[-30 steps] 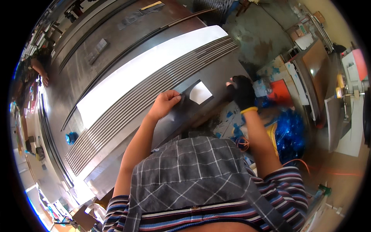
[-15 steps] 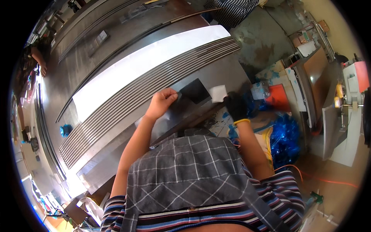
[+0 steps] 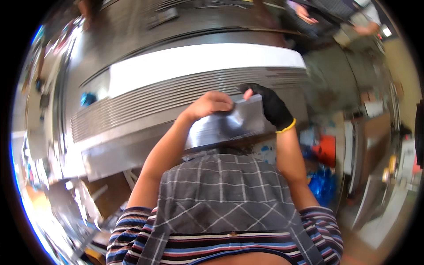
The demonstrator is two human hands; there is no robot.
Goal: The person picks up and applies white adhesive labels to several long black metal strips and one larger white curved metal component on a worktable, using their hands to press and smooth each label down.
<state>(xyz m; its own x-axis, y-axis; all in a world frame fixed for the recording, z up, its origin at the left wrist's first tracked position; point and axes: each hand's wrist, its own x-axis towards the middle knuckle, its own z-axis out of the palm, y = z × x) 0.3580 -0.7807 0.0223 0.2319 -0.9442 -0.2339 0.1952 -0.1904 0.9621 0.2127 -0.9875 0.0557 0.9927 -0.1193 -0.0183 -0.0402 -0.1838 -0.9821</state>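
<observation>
My bare left hand [image 3: 211,105] is over the near part of the metal worktable, its fingers and thumb pinched together at a small dark thing that blur keeps me from naming. To its right, my right hand [image 3: 273,108] wears a black glove with a yellow cuff, a thumb tip showing bare. Its fingers are closed at the upper right corner of a glossy, silvery sheet [image 3: 251,118]. This sheet spreads below both hands, with a dark smeared patch in its middle. Just beyond the hands lie several long, thin metal strips [image 3: 172,98], side by side.
A long white sheet [image 3: 198,61] lies behind the strips on the worktable [image 3: 119,161]. A blue crumpled bit [image 3: 88,99] sits at the left. Right of the table are a red-orange piece [image 3: 326,149] and crumpled blue plastic [image 3: 322,186]. Another person's hand [image 3: 305,14] shows far right.
My right hand has moved inward and up to the glossy sheet; the white square it held no longer shows plainly. My left hand has shifted right. The view has turned.
</observation>
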